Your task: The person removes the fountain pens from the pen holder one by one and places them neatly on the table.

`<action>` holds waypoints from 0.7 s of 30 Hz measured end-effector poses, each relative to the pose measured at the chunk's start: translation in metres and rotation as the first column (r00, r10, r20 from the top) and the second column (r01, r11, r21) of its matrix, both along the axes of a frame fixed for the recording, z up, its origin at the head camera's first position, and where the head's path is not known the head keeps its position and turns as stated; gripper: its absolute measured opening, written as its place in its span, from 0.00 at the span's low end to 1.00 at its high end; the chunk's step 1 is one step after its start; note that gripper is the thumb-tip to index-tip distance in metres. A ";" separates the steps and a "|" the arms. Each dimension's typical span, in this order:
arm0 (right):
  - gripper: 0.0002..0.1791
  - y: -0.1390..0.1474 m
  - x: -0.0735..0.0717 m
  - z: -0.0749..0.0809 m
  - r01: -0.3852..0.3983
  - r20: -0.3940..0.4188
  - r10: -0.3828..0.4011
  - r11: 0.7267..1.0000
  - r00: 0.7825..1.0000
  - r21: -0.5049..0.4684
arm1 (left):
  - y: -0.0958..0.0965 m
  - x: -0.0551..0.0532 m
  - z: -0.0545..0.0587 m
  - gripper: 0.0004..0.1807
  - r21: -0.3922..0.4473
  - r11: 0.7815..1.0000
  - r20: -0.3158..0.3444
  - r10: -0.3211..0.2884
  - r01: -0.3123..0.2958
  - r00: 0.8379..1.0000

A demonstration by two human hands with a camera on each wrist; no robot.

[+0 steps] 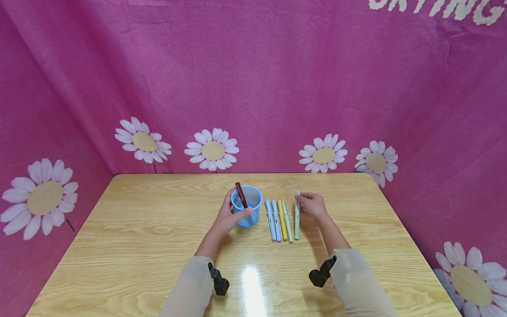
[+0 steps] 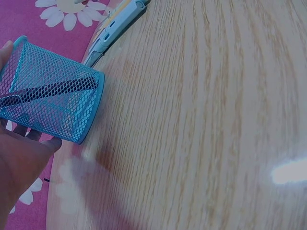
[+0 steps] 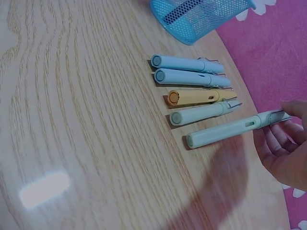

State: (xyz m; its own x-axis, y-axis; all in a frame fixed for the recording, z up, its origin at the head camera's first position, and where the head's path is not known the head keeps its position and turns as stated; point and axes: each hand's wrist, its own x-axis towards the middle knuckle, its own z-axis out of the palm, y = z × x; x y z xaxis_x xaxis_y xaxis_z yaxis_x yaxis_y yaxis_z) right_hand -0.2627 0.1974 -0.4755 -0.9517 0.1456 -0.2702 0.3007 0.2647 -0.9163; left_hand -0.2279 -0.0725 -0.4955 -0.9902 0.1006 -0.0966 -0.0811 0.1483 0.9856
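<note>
A blue mesh pen holder (image 1: 251,216) stands on the table, and my left hand (image 1: 228,216) grips it around its left side. Inside leans a dark red pen (image 1: 240,194), its top poking above the rim. My right hand (image 1: 313,205) pinches the capped end of a pale green pen (image 3: 225,130). Left of that pen lie two light blue pens (image 3: 184,63), a yellow pen (image 3: 199,97) and another pale green pen (image 3: 204,113), side by side in a row. In the left wrist view the mesh holder (image 2: 53,91) shows the dark pen through its wall.
The wooden table (image 1: 158,246) has a bright light reflection (image 1: 253,290) near its front. Behind and at both sides hangs a magenta cloth (image 1: 253,88) with white flowers, close to the table's back edge. A black wrist camera (image 1: 322,272) sits at each sleeve.
</note>
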 end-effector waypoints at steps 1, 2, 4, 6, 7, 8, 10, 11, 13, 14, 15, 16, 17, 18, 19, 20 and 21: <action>0.24 0.000 0.000 0.000 -0.003 -0.003 0.003 1.000 1.000 0.000 | 0.000 0.000 0.000 0.48 0.000 1.000 -0.001 0.002 -0.002 1.000; 0.24 -0.001 0.001 -0.001 -0.006 -0.007 0.006 1.000 1.000 0.003 | 0.000 0.000 0.000 0.48 -0.001 1.000 -0.004 0.001 -0.001 1.000; 0.23 -0.001 0.001 -0.001 -0.009 -0.010 0.009 1.000 1.000 0.001 | 0.000 0.001 0.001 0.48 -0.002 1.000 -0.012 -0.002 0.002 1.000; 0.23 -0.002 0.001 -0.002 -0.013 -0.010 0.013 1.000 1.000 0.003 | 0.000 0.001 0.001 0.48 -0.001 1.000 -0.016 -0.004 0.004 1.000; 0.24 -0.002 0.001 -0.003 -0.013 -0.008 0.013 1.000 1.000 0.004 | 0.000 0.001 0.001 0.48 0.000 1.000 -0.020 -0.006 0.006 1.000; 0.24 -0.003 0.001 -0.004 -0.011 -0.002 0.011 1.000 1.000 0.005 | 0.000 0.001 0.001 0.48 0.000 1.000 -0.017 -0.006 0.006 1.000; 0.24 -0.003 0.001 -0.005 -0.006 0.007 0.006 1.000 1.000 0.004 | 0.000 0.000 0.000 0.48 0.000 1.000 -0.012 -0.003 0.003 1.000; 0.24 -0.003 0.001 -0.006 -0.006 0.010 0.006 1.000 1.000 0.005 | 0.000 0.000 0.000 0.48 -0.001 1.000 -0.013 -0.003 0.003 1.000; 0.24 -0.004 0.001 -0.008 -0.004 0.014 0.004 1.000 1.000 -0.007 | 0.000 0.000 0.000 0.48 0.000 1.000 -0.007 0.001 -0.001 1.000; 0.24 -0.004 0.001 -0.009 -0.002 0.016 0.002 1.000 1.000 -0.009 | 0.000 0.000 0.000 0.48 0.000 1.000 -0.006 0.003 -0.003 1.000; 0.23 -0.004 0.001 -0.009 -0.001 0.017 0.001 1.000 1.000 -0.011 | 0.000 0.000 0.000 0.48 -0.001 1.000 -0.009 0.002 -0.002 1.000; 0.23 -0.004 0.001 -0.010 0.001 0.018 0.000 1.000 1.000 -0.011 | 0.000 0.000 0.000 0.48 -0.002 1.000 -0.010 0.003 -0.003 1.000; 0.23 -0.004 0.001 -0.011 0.000 0.017 0.000 1.000 1.000 -0.010 | 0.000 0.000 0.000 0.48 -0.002 1.000 -0.010 0.003 -0.003 1.000; 0.23 -0.004 0.000 -0.012 0.002 0.018 -0.001 1.000 1.000 -0.013 | 0.000 0.000 0.000 0.48 0.000 1.000 -0.010 0.004 -0.004 1.000; 0.23 -0.005 0.000 -0.012 0.004 0.018 -0.004 1.000 1.000 -0.010 | 0.000 0.000 0.000 0.48 0.000 1.000 -0.013 0.001 -0.001 1.000; 0.22 -0.005 0.000 -0.013 0.008 0.021 -0.008 1.000 1.000 -0.005 | 0.000 0.000 0.000 0.48 0.000 1.000 -0.017 -0.002 0.002 1.000; 0.23 -0.005 0.000 -0.014 0.009 0.023 -0.009 1.000 1.000 -0.002 | 0.000 0.000 0.000 0.48 0.004 1.000 -0.014 -0.002 0.003 1.000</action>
State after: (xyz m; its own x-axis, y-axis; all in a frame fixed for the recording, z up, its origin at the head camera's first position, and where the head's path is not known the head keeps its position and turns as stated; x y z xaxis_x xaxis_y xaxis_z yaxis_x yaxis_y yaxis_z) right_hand -0.2632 0.1926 -0.4894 -0.9440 0.1534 -0.2922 0.3238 0.2599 -0.9097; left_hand -0.2281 -0.0728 -0.4959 -0.9912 0.1034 -0.0822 -0.0668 0.1442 0.9873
